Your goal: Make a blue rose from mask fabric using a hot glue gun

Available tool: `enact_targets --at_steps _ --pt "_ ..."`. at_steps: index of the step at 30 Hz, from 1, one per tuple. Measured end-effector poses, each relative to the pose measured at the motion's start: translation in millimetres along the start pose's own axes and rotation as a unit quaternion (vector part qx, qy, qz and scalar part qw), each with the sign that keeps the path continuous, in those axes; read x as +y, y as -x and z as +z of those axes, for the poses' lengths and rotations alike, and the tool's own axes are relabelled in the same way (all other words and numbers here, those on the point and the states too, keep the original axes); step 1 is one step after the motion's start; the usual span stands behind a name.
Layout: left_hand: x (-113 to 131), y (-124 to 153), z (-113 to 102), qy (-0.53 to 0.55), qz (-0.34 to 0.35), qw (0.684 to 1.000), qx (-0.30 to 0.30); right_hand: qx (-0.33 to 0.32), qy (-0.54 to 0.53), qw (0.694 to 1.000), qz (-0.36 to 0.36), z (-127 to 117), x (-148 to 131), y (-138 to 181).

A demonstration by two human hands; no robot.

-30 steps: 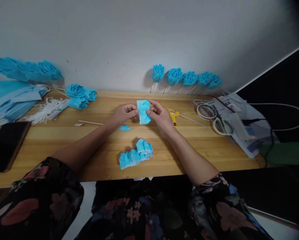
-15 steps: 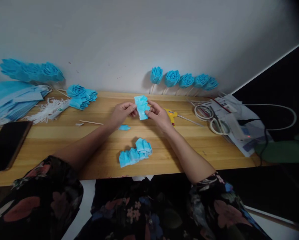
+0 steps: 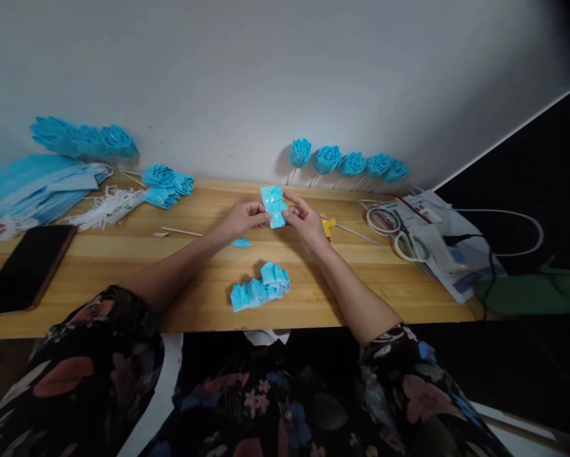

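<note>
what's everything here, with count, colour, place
strip: 1, light blue, held, centre
pleated piece: 1, light blue, centre front
scrap: 1, blue, centre
stick: 1, pale, left
stemmed flowers: 5, blue, back right
other flowers: about 6, blue, left
masks: several, blue, left
cord bundle: 1, white, left
phone: 1, black, left
glue gun: 1, yellow, right
rings: 2, white, right
box: 1, white, right
papers: unclear count, white, right
cables: several, mixed, right
object: 1, green, far right
table: 1, brown, below
wall: 1, grey, behind
left hand: 1, bare, strip's left
right hand: 1, bare, strip's right
sleeves: 2, black floral, arms
</note>
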State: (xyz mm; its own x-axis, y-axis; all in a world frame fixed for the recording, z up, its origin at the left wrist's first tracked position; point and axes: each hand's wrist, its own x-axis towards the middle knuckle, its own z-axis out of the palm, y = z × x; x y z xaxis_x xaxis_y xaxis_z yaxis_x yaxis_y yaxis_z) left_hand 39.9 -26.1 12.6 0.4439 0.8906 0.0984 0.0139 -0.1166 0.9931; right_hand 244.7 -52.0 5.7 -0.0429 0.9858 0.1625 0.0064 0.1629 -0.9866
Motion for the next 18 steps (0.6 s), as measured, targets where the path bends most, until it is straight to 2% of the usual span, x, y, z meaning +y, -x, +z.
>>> enact_targets --at_steps 4,7,12,18 --pt "1.5 0.2 -1.7 0.007 0.006 0.999 0.041 0.016 -0.041 0.999 0.028 -2.4 -3.4 -1.4" --pt "2.3 0.7 -1.2 0.013 0.008 0.998 0.061 0.003 -0.047 0.998 0.038 -1.5 -4.5 -1.2" --pt "2.4 2.5 2.0 -0.002 0.017 0.999 0.044 -0.035 -0.033 0.999 0.026 3.1 1.2 -0.9" --pt "1.5 1.6 0.9 -0.004 0.013 1.000 0.023 -0.031 -0.031 0.999 0.018 2.1 -1.2 0.9"
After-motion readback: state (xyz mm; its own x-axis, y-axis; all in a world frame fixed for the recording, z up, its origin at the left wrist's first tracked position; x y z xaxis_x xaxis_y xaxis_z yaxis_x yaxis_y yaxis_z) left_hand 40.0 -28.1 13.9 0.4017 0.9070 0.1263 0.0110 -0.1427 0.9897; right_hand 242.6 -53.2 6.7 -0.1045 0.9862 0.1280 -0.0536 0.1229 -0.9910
